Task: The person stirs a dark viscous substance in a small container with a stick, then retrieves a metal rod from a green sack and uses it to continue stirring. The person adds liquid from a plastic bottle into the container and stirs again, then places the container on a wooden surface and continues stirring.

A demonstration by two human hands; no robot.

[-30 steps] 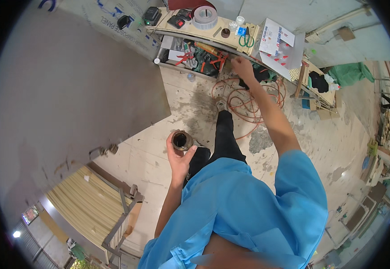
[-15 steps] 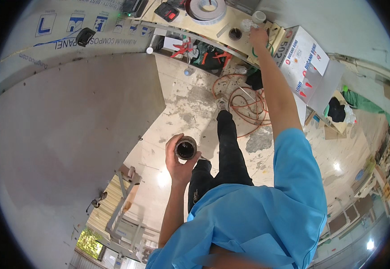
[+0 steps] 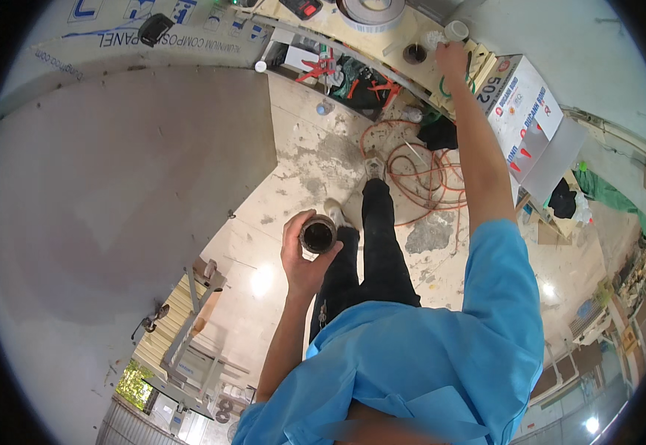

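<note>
My left hand (image 3: 299,261) is raised at chest height and grips a short dark tube (image 3: 317,236), its open end facing the camera. My right arm is stretched out to a wooden workbench (image 3: 315,16) at the top. My right hand (image 3: 453,59) rests on the bench top with its fingers curled. Whether they hold anything is hidden. It lies right of a small dark round cup (image 3: 414,53) and just below a small white cup (image 3: 456,30). Green scissor handles (image 3: 447,90) show beside my wrist.
A big grey panel (image 3: 115,185) fills the left side. A coil of orange cable (image 3: 419,170) lies on the floor by my feet. A white and red box (image 3: 523,119) stands right of my arm. A tape roll (image 3: 371,9) and red clamps (image 3: 319,68) are at the bench.
My right hand has risen from the tools on the lower shelf to the bench top. The view has swung toward the bench. My left hand has kept the tube in place.
</note>
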